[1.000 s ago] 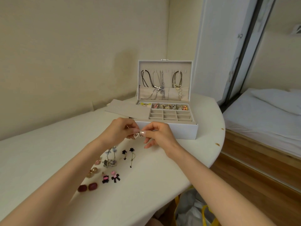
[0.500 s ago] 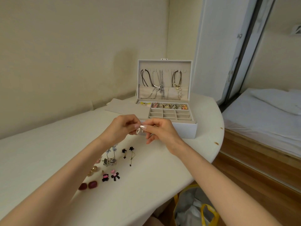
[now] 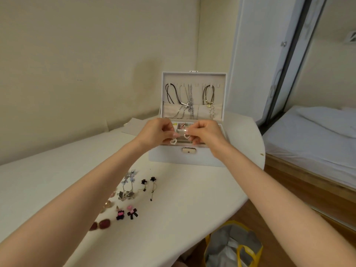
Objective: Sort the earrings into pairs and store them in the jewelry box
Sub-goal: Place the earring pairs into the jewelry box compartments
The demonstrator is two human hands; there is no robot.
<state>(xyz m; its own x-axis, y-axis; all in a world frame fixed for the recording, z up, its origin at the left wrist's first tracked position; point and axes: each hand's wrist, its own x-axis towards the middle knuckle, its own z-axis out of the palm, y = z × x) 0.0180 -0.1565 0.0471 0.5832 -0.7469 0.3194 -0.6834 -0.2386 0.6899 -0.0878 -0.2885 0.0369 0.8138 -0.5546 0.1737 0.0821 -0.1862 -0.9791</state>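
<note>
Holding a pearl heart earring (image 3: pixel 173 141) in a fingertip pinch, the left hand (image 3: pixel 157 132) hovers over the jewelry box (image 3: pixel 188 158) tray; right hand (image 3: pixel 207 134) pinches its twin (image 3: pixel 186 136) just beside, at 3 o'clock. Box lid up w/ necklaces (image 3: pixel 189 101) hung inside, a few far compartments filled. Progress looks early-to-mid: approx. five or six sorted pairs lie on the surface (image 3: pixel 183 199) at 7 o'clock from the box (blue flowers (image 3: pixel 129 177), black drops (image 3: pixel 148 185), bows (image 3: pixel 127 213), maroon studs (image 3: pixel 102 224) etc.), not yet stored.

Both hands lifted from in front of the jewelry box (image 3: pixel 188 158) to over its front tray. The pearl pair, earlier pinched together, is now split: left hand (image 3: pixel 156 132) pinches left earring (image 3: pixel 173 141), right hand (image 3: pixel 206 134) pinches right earring (image 3: pixel 186 136).
</note>
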